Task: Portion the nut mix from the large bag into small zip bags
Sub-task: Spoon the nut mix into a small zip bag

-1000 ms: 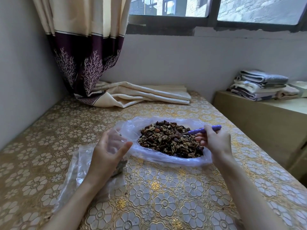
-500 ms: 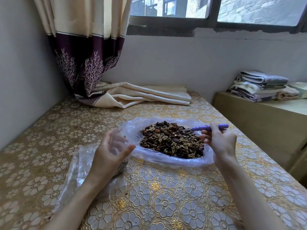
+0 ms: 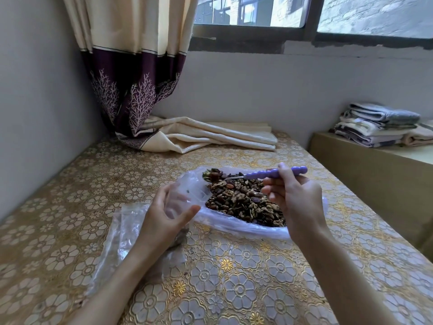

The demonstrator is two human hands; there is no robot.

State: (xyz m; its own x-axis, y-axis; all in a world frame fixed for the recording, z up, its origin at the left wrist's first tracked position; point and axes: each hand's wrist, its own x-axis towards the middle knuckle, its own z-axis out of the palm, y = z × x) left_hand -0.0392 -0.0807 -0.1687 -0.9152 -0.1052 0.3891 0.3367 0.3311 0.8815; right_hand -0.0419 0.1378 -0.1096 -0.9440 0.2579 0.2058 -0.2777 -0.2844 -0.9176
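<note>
Worktop (image 3: 234,289) under gold floral cloth is carrying the large bag (image 3: 246,227), lying open at centre with the nut mix (image 3: 243,202) heaped inside. Left hand (image 3: 164,219) is holding a small zip bag (image 3: 178,200) upright at the large bag's left edge, fingers curled round it, over more clear bags (image 3: 124,231). Right hand (image 3: 295,198) is pinching a purple-handled spoon (image 3: 257,175), its loaded bowl hovering above the mix.
</note>
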